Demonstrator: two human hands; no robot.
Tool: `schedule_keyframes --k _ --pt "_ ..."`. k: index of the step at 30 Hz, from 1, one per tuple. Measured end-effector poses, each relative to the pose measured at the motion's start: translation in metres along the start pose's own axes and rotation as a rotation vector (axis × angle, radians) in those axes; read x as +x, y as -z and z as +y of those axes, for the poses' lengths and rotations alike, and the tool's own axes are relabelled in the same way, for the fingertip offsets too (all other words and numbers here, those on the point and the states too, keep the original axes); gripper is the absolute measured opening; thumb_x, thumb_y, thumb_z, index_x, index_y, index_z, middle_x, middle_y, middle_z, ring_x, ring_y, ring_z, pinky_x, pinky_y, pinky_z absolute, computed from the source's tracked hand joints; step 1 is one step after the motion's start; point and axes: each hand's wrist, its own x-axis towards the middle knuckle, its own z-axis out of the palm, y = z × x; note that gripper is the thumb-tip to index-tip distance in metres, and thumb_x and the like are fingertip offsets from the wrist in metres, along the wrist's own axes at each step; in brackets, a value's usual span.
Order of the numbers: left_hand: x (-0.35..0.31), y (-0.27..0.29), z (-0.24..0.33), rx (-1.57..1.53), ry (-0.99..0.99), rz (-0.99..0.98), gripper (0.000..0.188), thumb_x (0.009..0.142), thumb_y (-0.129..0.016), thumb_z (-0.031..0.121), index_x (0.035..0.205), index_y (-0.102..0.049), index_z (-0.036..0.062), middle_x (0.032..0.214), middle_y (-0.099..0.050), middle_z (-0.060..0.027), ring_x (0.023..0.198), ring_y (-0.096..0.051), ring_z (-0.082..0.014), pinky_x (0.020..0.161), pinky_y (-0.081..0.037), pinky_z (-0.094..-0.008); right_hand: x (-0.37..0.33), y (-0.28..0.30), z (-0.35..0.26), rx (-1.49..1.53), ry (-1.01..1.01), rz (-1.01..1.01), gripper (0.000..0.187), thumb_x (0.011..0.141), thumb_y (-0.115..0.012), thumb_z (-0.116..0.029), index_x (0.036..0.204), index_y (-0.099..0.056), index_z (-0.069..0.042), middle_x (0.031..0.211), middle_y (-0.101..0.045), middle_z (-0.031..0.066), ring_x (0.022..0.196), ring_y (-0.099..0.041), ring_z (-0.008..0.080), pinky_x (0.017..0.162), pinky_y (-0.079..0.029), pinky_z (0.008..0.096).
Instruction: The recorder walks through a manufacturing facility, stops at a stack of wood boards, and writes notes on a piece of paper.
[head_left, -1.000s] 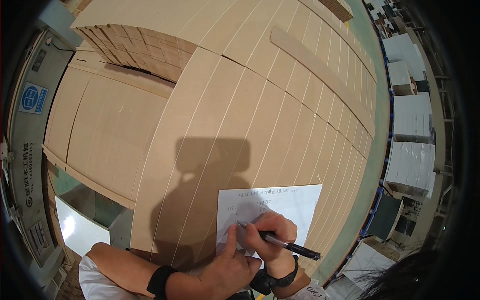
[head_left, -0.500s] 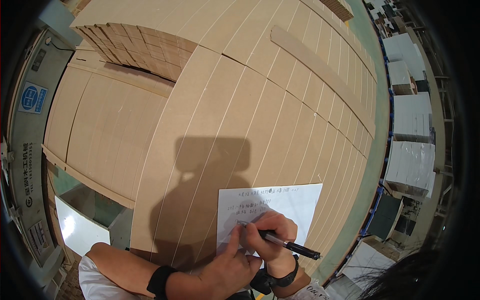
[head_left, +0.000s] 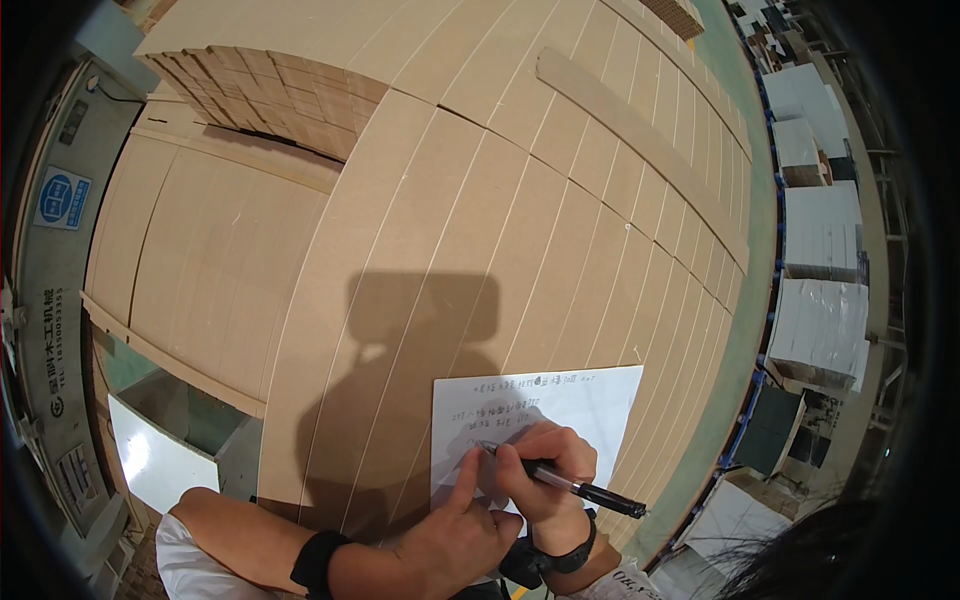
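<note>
A white sheet of paper (head_left: 590, 405) with several handwritten lines lies on the brown boards near me. My right hand (head_left: 545, 475) is closed round a black pen (head_left: 595, 492) with a silver band, its tip touching the paper on the left part of the sheet, below the written lines. My left hand (head_left: 462, 535) is empty. Its index finger stretches out and rests on the paper just below the pen tip, while the other fingers curl loosely beside my right hand. The paper under both hands is hidden.
Long brown boards (head_left: 540, 240) lie side by side, with a loose strip (head_left: 640, 150) across them. A taller stack of boards (head_left: 260, 95) rises at the far left, beside a grey machine panel (head_left: 60, 270). White-wrapped stacks (head_left: 820, 320) stand along the right.
The pen's back end has shifted slightly right and its tip has moved a little over the paper. A new small mark shows near the tip. My left hand has stayed in place.
</note>
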Motion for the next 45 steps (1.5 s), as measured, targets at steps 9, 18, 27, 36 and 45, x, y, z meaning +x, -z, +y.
schedule_keyframes --k 9,18,27,36,45 --pt "0.001 -0.002 0.001 0.037 0.017 0.029 0.020 0.077 -0.049 0.017 0.087 -0.055 0.0008 0.054 -0.052 -0.0079 0.057 -0.057 -0.0222 0.100 -0.030 -0.0556 -0.002 0.001 0.000 -0.030 -0.016 0.026 0.020 0.069 -0.071 0.000 0.073 -0.052 -0.005 0.057 -0.056 0.0070 0.046 -0.054 0.0153 0.041 -0.039 0.0254" --pt "0.002 0.000 -0.002 0.022 0.016 0.070 0.023 0.077 -0.049 0.019 0.089 -0.055 0.0002 0.057 -0.054 -0.0099 0.060 -0.059 -0.0238 0.099 -0.031 -0.0557 -0.002 -0.001 0.001 -0.034 -0.003 0.043 0.019 0.069 -0.071 -0.001 0.072 -0.053 -0.005 0.056 -0.055 0.0068 0.045 -0.053 0.0159 0.041 -0.039 0.0260" --pt "0.003 -0.002 -0.005 0.125 -0.013 0.125 0.024 0.077 -0.049 0.019 0.090 -0.055 -0.0008 0.059 -0.056 -0.0116 0.062 -0.059 -0.0251 0.098 -0.032 -0.0554 0.001 0.001 0.002 -0.087 0.069 -0.003 0.019 0.070 -0.069 0.001 0.071 -0.051 -0.004 0.054 -0.054 0.0060 0.044 -0.051 0.0149 0.041 -0.038 0.0260" --pt "0.002 0.005 -0.003 -0.002 0.010 -0.013 0.023 0.077 -0.049 0.019 0.088 -0.056 -0.0006 0.057 -0.055 -0.0108 0.059 -0.058 -0.0233 0.097 -0.032 -0.0556 0.002 -0.002 0.002 -0.115 0.108 0.036 0.020 0.071 -0.067 0.000 0.070 -0.048 -0.003 0.050 -0.051 0.0058 0.041 -0.047 0.0134 0.038 -0.034 0.0254" --pt "0.000 -0.001 0.002 -0.032 0.021 -0.035 0.022 0.077 -0.049 0.019 0.087 -0.056 -0.0002 0.056 -0.054 -0.0104 0.058 -0.057 -0.0227 0.097 -0.032 -0.0555 0.002 -0.002 0.002 -0.142 0.087 0.039 0.020 0.070 -0.067 -0.001 0.070 -0.047 -0.003 0.050 -0.051 0.0063 0.041 -0.046 0.0137 0.038 -0.034 0.0253"
